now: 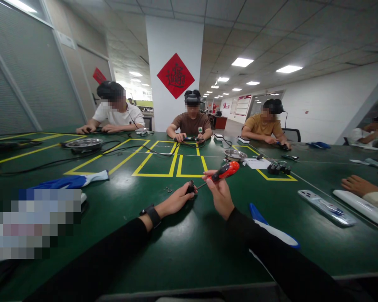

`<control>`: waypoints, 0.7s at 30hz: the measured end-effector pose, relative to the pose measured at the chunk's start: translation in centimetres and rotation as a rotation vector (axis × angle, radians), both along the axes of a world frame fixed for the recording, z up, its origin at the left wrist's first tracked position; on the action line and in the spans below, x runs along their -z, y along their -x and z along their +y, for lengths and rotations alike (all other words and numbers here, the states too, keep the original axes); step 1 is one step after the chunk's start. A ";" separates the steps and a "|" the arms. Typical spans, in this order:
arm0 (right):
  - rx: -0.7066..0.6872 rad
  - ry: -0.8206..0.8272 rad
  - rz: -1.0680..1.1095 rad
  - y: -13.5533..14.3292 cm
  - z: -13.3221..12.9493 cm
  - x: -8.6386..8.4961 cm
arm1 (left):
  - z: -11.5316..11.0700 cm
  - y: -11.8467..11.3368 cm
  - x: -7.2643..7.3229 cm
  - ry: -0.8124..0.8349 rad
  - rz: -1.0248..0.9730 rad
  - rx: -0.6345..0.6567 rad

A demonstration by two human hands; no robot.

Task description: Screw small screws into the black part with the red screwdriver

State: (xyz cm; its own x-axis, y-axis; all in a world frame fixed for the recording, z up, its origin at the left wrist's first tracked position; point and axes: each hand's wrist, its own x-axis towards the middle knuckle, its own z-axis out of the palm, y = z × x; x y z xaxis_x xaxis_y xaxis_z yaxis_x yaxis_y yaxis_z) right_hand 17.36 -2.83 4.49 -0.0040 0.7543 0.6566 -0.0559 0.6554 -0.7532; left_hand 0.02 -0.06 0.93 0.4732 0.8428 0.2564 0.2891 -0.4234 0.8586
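Our black sleeves (pixel 113 247) are filling the bottom of the frame. In the middle, our left hand (pixel 176 199) is pinching a small black part (pixel 191 184). On its right, our right hand (pixel 221 197) is gripping a red-and-black screwdriver (pixel 226 171), its shaft slanting down-left toward the part; fingers are hiding whether they touch. Tiny metal bits (pixel 168 190) are lying just left.

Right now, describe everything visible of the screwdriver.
The screwdriver has a thick, glossy red and black handle, apparently plastic, and a thin metallic shaft. It slants above the table, handle higher, held in the right hand, its shaft pointing toward the small black part in the left hand; tip contact is unclear.
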 end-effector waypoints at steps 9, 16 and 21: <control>-0.146 0.166 0.041 -0.7 0.6 -0.1 | 0.0 0.0 -0.3 -0.033 0.028 0.008; -0.328 0.230 0.220 -0.6 0.3 -0.6 | 0.0 0.0 -0.1 -0.015 0.017 0.002; -0.230 0.210 0.179 -0.3 0.5 -0.5 | 0.1 0.1 0.0 -0.047 0.032 -0.001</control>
State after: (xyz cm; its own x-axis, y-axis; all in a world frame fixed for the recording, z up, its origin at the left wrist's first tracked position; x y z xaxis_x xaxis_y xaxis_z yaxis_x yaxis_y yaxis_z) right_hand 17.69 -2.36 5.00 -0.0883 0.8657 0.4928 -0.3267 0.4422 -0.8353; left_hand -0.07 0.02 0.97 0.4808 0.8306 0.2809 0.3164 -0.4631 0.8279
